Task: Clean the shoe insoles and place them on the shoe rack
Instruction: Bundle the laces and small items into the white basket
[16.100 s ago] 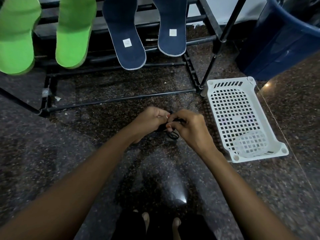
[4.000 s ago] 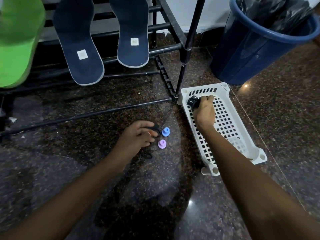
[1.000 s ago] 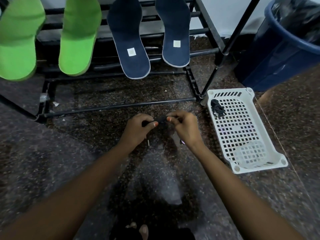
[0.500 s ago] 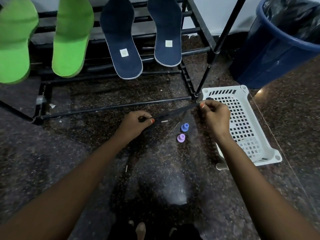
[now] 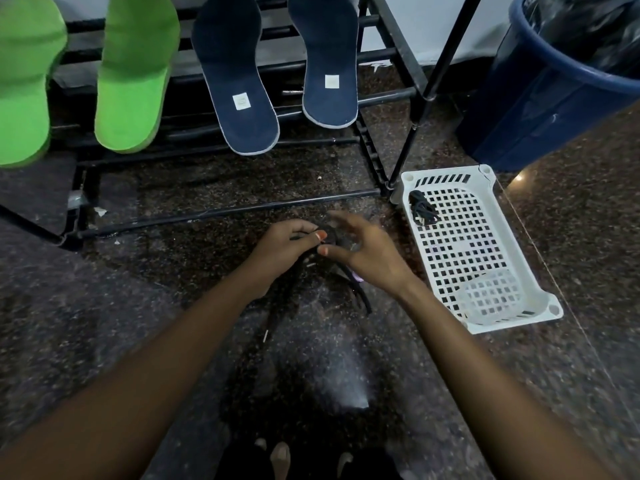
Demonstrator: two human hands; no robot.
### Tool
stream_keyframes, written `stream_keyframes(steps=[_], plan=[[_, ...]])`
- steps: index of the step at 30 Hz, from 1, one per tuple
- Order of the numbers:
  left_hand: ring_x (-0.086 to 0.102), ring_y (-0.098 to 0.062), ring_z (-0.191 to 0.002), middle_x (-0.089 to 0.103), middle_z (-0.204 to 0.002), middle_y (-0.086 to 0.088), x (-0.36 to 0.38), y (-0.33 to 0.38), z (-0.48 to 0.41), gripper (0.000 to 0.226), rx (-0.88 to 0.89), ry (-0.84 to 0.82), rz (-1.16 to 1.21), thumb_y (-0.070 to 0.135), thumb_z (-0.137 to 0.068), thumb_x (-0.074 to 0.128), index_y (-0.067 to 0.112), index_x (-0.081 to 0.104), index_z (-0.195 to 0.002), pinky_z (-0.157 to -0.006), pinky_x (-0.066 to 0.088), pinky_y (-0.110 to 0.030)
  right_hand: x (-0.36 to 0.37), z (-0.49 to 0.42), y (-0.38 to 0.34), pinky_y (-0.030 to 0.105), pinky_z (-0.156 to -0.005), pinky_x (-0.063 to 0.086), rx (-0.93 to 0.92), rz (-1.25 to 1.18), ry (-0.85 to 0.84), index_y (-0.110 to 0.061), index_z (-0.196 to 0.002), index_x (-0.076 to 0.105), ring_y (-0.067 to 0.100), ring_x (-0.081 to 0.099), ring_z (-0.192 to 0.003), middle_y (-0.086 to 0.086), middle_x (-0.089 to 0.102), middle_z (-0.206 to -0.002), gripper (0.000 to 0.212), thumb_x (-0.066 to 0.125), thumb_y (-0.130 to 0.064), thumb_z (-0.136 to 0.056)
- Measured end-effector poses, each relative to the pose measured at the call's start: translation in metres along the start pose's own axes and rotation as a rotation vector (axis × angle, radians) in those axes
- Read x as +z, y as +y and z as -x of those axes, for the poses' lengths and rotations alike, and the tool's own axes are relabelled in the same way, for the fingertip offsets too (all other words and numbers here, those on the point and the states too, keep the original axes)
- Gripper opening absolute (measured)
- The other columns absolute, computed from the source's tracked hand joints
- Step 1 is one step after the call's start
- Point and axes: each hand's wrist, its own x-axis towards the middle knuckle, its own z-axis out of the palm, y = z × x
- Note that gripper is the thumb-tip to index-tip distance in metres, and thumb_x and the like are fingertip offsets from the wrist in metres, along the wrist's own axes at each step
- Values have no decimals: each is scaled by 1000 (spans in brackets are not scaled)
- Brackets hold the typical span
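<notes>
Dark granite floor (image 5: 156,323) lies open between the shoe rack (image 5: 225,211) and the white basket (image 5: 485,258). The left hand (image 5: 284,247) pinches a black shoelace (image 5: 363,299); the right hand's (image 5: 367,258) grip is spread wide.

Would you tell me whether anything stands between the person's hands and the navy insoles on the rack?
Only the rack's low front bar crosses the floor between the navy insoles and the left hand and right hand. The left hand pinches a black lace, so it isn't free.
</notes>
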Motion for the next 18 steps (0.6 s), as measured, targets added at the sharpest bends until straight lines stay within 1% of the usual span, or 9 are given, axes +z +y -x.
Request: stream_keyframes(steps=[1, 3, 5, 7, 8, 10, 12, 15, 18], plan=[[56, -7, -75, 62, -85, 1, 3, 1, 1, 9, 8, -19, 18, 19, -94, 57, 12, 63, -94, -62, 44, -12, 4, 0, -3, -3, -72, 35, -24, -26, -11, -9, -124, 54, 7, 56, -94, 0, 61, -103, 51, 72, -10, -77], [56, -8, -74, 62, -85, 0, 7, 2, 1, 10, 5, -21, 83, 18, -96, 53, 15, 60, -89, -61, 44, -14, 7, -1, -5, 3, -67, 40, -51, -44, 29, -5, -112, 63, 14, 61, -83, 11, 68, -96, 33, 68, -3, -79], [56, -10, -73, 60, -84, 1, 8, 3, 1, 13, -35, 23, 128, 25, -98, 50, 20, 56, -87, -60, 44, -19, 2, -2, 0, 14, -69, 46, -21, -67, 127, -3, -98, 69, 17, 64, -78, 13, 70, -90, 17, 64, 0, -82], [55, -9, -68, 58, -83, 1, 8, 4, 2, 18, -73, 56, 166, 29, -100, 45, 21, 54, -87, -56, 45, -16, -5, -3, 5, 25, -70, 50, 45, -77, 187, -1, -92, 70, 21, 64, -74, 12, 70, -88, 11, 63, -1, -83], [55, -9, -65, 58, -82, 1, 8, 5, 2, 20, -80, 61, 199, 28, -101, 41, 20, 53, -87, -53, 45, -14, -7, -3, 8, 25, -67, 51, 75, -59, 194, 0, -91, 70, 25, 64, -74, 11, 69, -87, 10, 63, -1, -84], [55, -9, -65, 61, -82, -2, 8, 7, 2, 22, -85, 61, 248, 22, -102, 39, 18, 54, -87, -52, 45, -12, -9, -3, 15, 15, -59, 47, 99, 19, 179, 0, -92, 70, 26, 64, -76, 6, 67, -85, 12, 60, 0, -86], [57, -10, -71, 64, -86, -5, 8, 7, 3, 16, -90, 47, 225, 13, -101, 42, 16, 54, -91, -57, 46, -12, -5, -1, 15, 1, -63, 39, 42, 61, 208, -2, -96, 70, 20, 64, -87, 4, 67, -91, 17, 56, 0, -88], [57, -12, -72, 65, -86, -9, 9, 6, 3, 11, -68, -3, 218, 4, -97, 48, 8, 51, -107, -68, 46, -19, 6, 1, 6, 5, -75, 39, -108, 2, 264, -7, -100, 69, 13, 60, -91, 5, 65, -98, 17, 58, -5, -87], [56, -19, -80, 66, -91, -14, 10, 5, 5, 21, -49, -48, 210, 4, -95, 54, 11, 49, -114, -65, 42, -21, 15, 0, 1, 8, -75, 40, -192, 15, 143, -7, -104, 68, 13, 58, -88, 7, 62, -100, 23, 66, -7, -81]])
